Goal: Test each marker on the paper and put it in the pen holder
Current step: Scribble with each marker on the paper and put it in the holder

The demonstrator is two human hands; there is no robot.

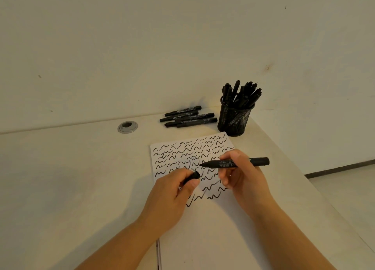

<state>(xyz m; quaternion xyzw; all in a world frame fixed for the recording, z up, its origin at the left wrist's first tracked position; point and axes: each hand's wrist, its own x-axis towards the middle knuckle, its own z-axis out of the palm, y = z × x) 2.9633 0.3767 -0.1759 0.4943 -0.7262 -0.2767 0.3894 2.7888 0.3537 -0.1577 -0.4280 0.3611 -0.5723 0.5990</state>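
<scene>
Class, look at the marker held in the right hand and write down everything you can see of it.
The marker is black, seemingly plastic, with pale print along its barrel. It is uncapped: its pointed tip faces left, just above the squiggled paper, whether touching is unclear. It lies almost level, its blunt rear end sticking out to the right. The right hand pinches its middle. The left hand holds a black cap apart from it.

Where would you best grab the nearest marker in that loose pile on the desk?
Probably from above, pinching the middle of the front marker's barrel across its width. It lies flat on the desk, its near side is open, and other markers crowd close behind, so a pinch from the front edge works best.
</scene>
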